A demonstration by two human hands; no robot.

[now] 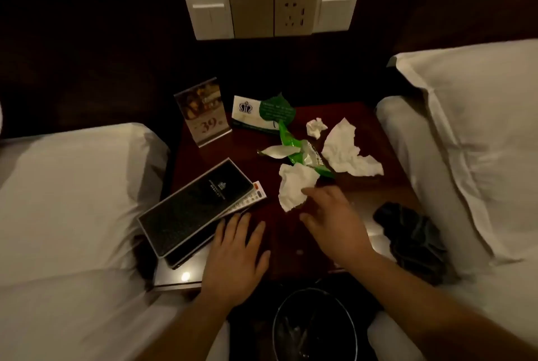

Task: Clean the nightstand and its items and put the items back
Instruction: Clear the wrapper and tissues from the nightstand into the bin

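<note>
The dark red nightstand (291, 232) carries litter: a crumpled white tissue (294, 186) near the middle, a larger tissue (346, 151) to its right, a small tissue ball (316, 127) and a green snack wrapper (302, 154). A black folder (189, 212) lies at the left over a white remote (256, 193). An acrylic sign stand (202, 112) and a white card with a green leaf tag (262, 112) stand at the back. My left hand (235, 258) rests flat on the top beside the folder. My right hand (332, 221) hovers with fingers spread, its fingertips touching the near tissue.
A dark cloth (410, 238) lies at the nightstand's right front corner. A black waste bin (314, 328) stands on the floor below the front edge. White-sheeted beds (67, 200) flank both sides. Switches and a socket panel (270, 13) are on the wall behind.
</note>
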